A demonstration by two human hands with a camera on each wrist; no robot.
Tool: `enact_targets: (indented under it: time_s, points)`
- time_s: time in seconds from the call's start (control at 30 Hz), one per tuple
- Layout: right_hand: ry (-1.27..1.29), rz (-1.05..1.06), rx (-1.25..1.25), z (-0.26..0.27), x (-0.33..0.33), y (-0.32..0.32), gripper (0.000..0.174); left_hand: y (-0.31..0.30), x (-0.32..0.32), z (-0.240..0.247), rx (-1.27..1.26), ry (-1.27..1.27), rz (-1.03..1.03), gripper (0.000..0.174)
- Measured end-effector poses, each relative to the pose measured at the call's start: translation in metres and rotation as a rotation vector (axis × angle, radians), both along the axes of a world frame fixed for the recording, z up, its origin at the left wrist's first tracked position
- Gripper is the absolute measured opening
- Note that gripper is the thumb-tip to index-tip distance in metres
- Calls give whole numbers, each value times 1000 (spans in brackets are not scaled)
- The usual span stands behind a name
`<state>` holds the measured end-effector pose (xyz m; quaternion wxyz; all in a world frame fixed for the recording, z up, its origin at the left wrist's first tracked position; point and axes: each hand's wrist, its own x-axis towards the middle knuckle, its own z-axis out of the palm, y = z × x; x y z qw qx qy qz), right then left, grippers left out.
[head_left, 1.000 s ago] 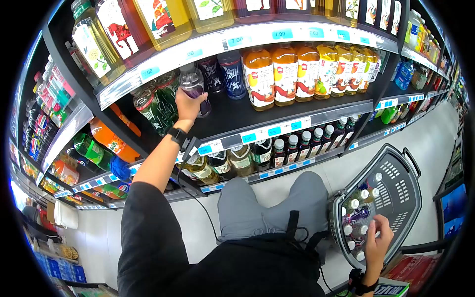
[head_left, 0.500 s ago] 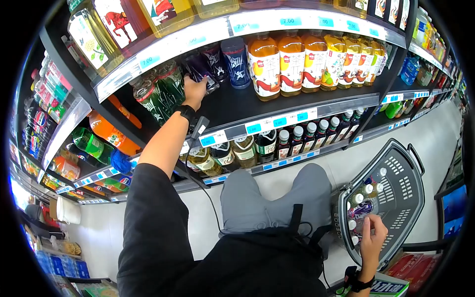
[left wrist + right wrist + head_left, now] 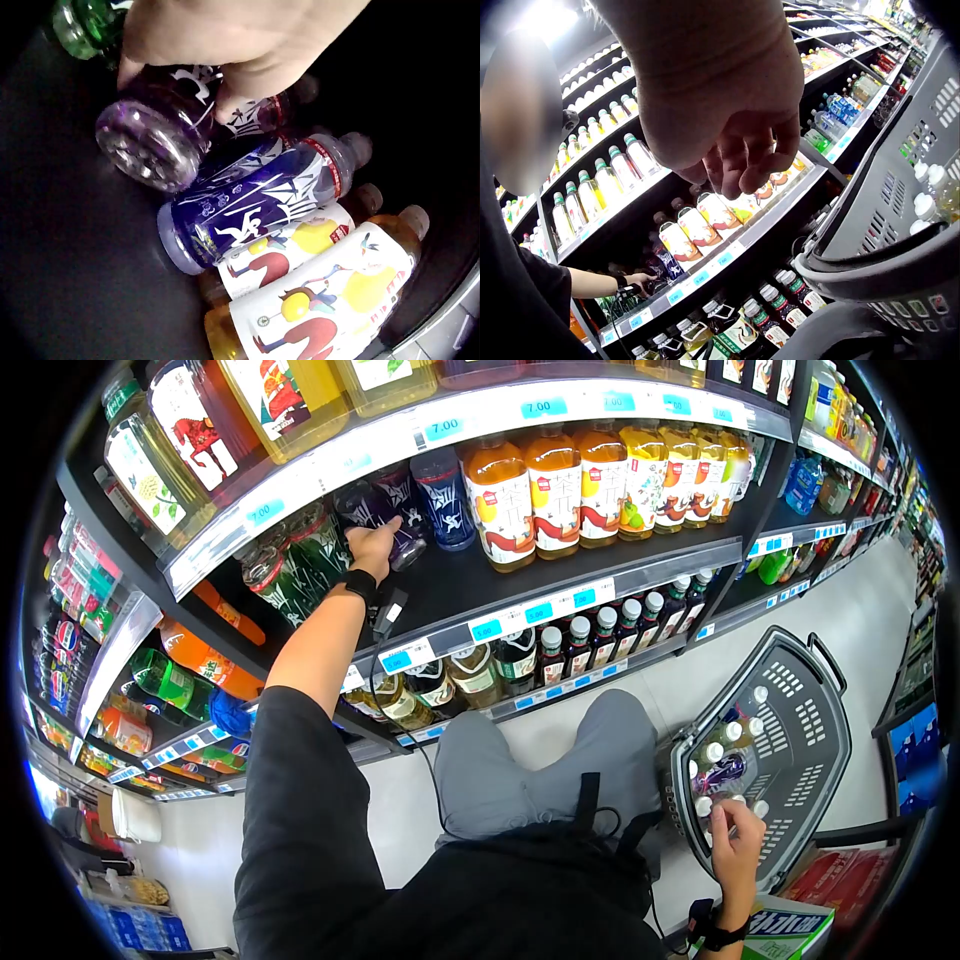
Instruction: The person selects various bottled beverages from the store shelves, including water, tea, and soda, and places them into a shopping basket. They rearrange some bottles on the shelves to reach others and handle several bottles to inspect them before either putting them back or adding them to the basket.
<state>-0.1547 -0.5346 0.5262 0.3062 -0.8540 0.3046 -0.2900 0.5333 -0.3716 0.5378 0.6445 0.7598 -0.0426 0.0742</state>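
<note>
In the head view my left hand [image 3: 374, 548] grips a purple drink bottle [image 3: 364, 508] on the middle shelf. It is tilted, with its clear ridged base [image 3: 146, 142] facing outward in the left wrist view. Thumb and fingers curl round its body. Another purple bottle stands behind it, a dark blue bottle [image 3: 443, 500] to its right, and green-labelled bottles [image 3: 300, 560] to its left. My right hand [image 3: 738, 845] hangs loosely curled over the near side of a grey shopping basket [image 3: 800, 760], holding nothing. White-capped bottles [image 3: 712, 752] and a purple-labelled bottle [image 3: 722, 768] lie inside.
Amber juice bottles [image 3: 553, 490] line the same shelf to the right. A price-tag rail [image 3: 540, 610] edges it, with another shelf rail [image 3: 440, 428] close above. Dark bottles [image 3: 578, 645] stand on the lower shelf. A thin cable [image 3: 375, 690] hangs from the left wrist.
My left hand has tipped the purple bottle from near upright, its top going back under the upper shelf. My right hand has shifted slightly left over the basket.
</note>
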Motion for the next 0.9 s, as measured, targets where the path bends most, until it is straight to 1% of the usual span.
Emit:
enact_targets:
  time_s: [0.03, 0.1, 0.13, 0.17, 0.23, 0.27, 0.3, 0.37, 0.4, 0.47, 0.5, 0.53, 0.57, 0.6, 0.63, 0.7, 0.77, 0.8, 0.83, 0.9]
  points:
    - [2, -1, 5, 1, 2, 1, 8, 0, 4, -5, 5, 2, -1, 61]
    - [-4, 24, -8, 2, 4, 4, 8, 0, -8, 0, 127, -149, 121, 78]
    - [-4, 24, -7, 0, 3, 3, 8, 1, -14, 4, 153, -161, 109, 84]
    - [4, 9, 13, -2, 2, 2, 9, 3, -14, 2, 153, -162, 108, 84]
    - [6, -10, 28, -4, 2, 2, 9, 5, -14, -1, 252, -341, 229, 80]
    - [15, -12, 46, -3, 3, 3, 10, 2, -42, 12, 209, -454, 228, 80]
    - [24, -14, 63, -3, 4, 4, 10, 5, -43, 13, 232, -434, 164, 79]
    - [28, -9, 58, -4, 6, 4, 10, 1, -50, 15, 229, -454, 211, 71]
    - [29, -3, 69, -5, 6, 4, 10, 1, -37, 9, 231, -453, 212, 71]
    - [36, 6, 87, -6, 6, 5, 10, 2, -6, -7, 59, -350, 222, 57]
    - [29, 2, 76, -7, 7, 5, 10, -3, -25, 2, 66, -347, 222, 57]
    - [23, -3, 66, -7, 7, 6, 10, -16, -63, 23, 83, -262, 341, 48]
    - [26, -4, 75, -9, 7, 6, 10, -23, -84, 33, 101, -177, 459, 39]
    - [29, -7, 80, -12, 6, 5, 10, -22, -47, 4, 0, -291, 377, 30]
    - [36, -7, 85, -13, 6, 5, 10, -19, -23, -6, -42, -205, 284, 20]
    - [47, -3, 102, -12, 6, 5, 10, -12, -49, 17, -210, -36, 42, 14]
    - [49, -13, 87, -12, 5, 5, 10, -9, -46, 19, -214, -89, 23, 10]
    - [46, -19, 85, -13, 3, 4, 10, -6, -49, 22, -175, -45, -39, 12]
    - [59, -29, 102, -13, 1, 4, 10, -2, -51, 25, -137, 9, -128, 24]
    - [74, -42, 120, -14, -3, 2, 10, 0, -59, 34, -99, 58, -159, 44]
